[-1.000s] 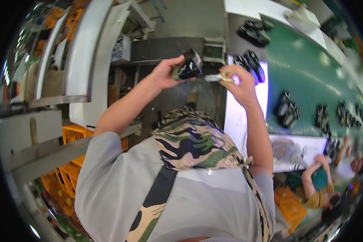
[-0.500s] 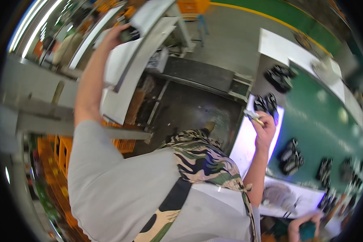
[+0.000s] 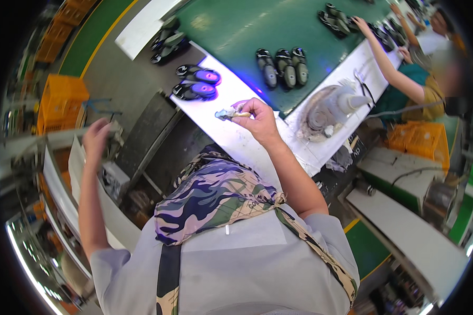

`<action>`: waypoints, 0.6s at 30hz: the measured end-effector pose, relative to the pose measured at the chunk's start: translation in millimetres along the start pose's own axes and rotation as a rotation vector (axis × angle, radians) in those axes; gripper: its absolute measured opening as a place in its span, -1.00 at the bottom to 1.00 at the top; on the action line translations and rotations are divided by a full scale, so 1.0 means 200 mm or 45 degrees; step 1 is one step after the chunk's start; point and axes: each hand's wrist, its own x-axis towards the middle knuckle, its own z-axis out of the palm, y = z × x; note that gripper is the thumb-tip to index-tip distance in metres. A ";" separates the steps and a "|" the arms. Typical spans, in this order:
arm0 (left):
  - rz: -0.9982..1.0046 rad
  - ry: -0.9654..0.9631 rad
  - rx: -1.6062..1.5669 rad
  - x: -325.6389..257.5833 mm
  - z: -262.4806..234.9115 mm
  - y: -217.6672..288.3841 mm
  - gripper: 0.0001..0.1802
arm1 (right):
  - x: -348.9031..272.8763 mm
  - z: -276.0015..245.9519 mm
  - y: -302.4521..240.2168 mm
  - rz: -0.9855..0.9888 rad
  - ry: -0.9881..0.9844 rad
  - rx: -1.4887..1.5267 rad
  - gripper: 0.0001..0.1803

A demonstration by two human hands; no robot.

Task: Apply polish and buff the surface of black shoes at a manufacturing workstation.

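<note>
My right hand point(image 3: 258, 124) is closed on a small brush point(image 3: 231, 113) with a yellowish handle and a pale, crusted end. It is above the white table edge point(image 3: 231, 139). Just beyond the brush, a pair of black shoes point(image 3: 197, 83) with grey insides lies under bluish-purple light. My left hand point(image 3: 96, 138) is out to the left, slightly smeared by motion. Its fingers look loosely stretched, with nothing visible in them, near the white rack point(image 3: 81, 173).
More shoes point(image 3: 283, 68) lie on the green belt point(image 3: 231, 31). On the white side table are a crusted round dish point(image 3: 315, 118) and a whitish bottle point(image 3: 347, 100). A co-worker's arm point(image 3: 386, 63) reaches toward shoes at far right. Orange crates point(image 3: 63, 102) stand left.
My view has swung right toward the belt. The dark shoe that was in my left hand over the rack is gone from it. The brush stays in my right hand.
</note>
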 end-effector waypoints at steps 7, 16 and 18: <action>-0.452 -1.201 -0.525 0.52 2.07 1.26 -0.33 | -0.19 -0.20 -0.18 -0.080 0.566 -0.297 -0.70; -0.808 -1.508 -0.780 0.85 2.59 1.28 -0.69 | -0.44 -0.18 -0.21 -0.103 1.272 -0.221 -0.72; -0.869 -1.680 -1.081 0.96 2.47 1.16 -0.68 | -0.39 -0.18 -0.20 -0.029 1.373 -0.202 -0.72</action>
